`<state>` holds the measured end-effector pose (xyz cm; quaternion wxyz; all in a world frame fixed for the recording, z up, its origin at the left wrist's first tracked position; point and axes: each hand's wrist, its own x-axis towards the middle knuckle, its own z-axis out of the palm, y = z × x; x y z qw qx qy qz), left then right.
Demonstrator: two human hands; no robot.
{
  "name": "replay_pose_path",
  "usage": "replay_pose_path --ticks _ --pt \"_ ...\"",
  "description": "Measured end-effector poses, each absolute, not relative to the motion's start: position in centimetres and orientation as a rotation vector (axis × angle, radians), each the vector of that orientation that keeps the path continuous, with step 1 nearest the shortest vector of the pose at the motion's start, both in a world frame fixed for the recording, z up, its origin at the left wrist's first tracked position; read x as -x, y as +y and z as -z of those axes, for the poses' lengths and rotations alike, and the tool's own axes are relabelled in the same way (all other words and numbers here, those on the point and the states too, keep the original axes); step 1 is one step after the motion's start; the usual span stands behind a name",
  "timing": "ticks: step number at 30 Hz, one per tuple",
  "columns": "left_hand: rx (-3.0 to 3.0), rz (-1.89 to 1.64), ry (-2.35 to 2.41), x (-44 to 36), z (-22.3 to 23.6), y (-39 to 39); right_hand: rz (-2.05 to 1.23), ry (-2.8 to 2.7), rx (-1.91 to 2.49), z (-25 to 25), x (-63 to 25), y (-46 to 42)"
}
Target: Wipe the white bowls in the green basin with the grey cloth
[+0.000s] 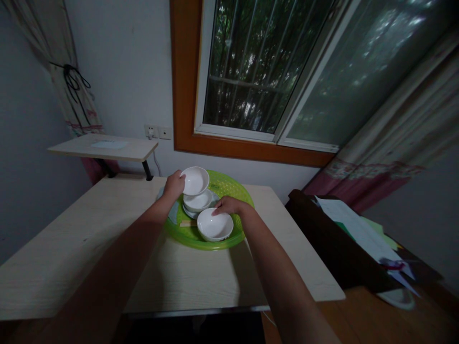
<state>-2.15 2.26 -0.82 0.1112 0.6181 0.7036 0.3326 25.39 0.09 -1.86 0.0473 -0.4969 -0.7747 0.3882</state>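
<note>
My left hand (174,184) is closed on the rim of a white bowl (195,180), raised and tipped toward me at the back of a round green plastic basket (247,196). With thumb inside and fingers outside, my right hand (229,205) grips a second white bowl (215,225) at the basket's front right. Between them a third white bowl (198,201) sits on what looks like a plate (189,213). Light wooden chopsticks (188,223) lie left of the front bowl, partly hidden by it. A greyish cloth (172,213) lies along the basket's left side.
The basket rests on a pale wooden table (118,200). A small raised shelf (132,152) with a paper (109,144) stands at the back left. To the right, a dark brown piece of furniture (319,239) holds papers (353,224). Behind is a window (258,71).
</note>
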Motion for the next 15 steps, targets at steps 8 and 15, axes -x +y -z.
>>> replay_pose_path --ticks 8,15 --pt "-1.824 -0.954 2.057 1.96 0.67 2.13 -1.179 -2.360 1.506 2.27 -25.82 0.64" --pt "-1.824 -0.951 2.031 1.99 0.70 2.17 -1.092 -2.330 1.476 2.14 -26.20 0.85"
